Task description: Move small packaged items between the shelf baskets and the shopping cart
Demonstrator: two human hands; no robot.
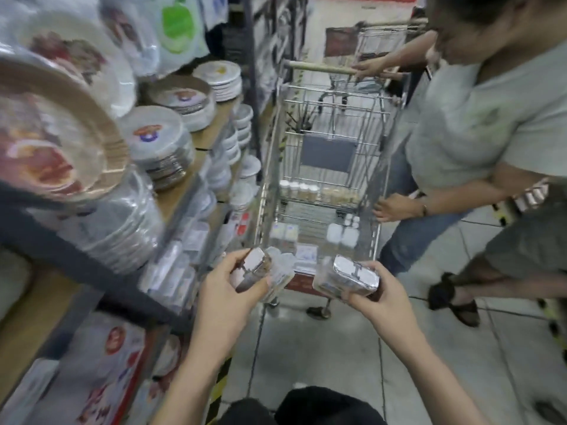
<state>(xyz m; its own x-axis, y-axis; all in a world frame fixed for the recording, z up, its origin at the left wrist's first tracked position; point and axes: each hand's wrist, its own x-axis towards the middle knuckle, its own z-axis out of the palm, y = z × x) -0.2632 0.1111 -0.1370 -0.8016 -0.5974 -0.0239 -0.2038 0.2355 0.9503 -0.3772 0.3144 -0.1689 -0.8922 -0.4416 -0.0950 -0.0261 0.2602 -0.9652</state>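
Left hand (236, 279), right hand (372, 289) raised, each apparently gripping blurred packet.

Cart (376, 231) between shelf (196, 182) and bystander (478, 142).

The shopping cart (325, 179) stands on the floor (322, 348) in front, with small packages (310, 191) in it. The shelf (196, 142) with stacked plates (156, 142) is at its left. A second person (478, 133) stands at its right side, touching it. Both hands (227, 283) (377, 296) hold packages before its near end.

Likely a shop aisle: shelves (196, 176) of wrapped plates (159, 139), shopping cart (325, 167).
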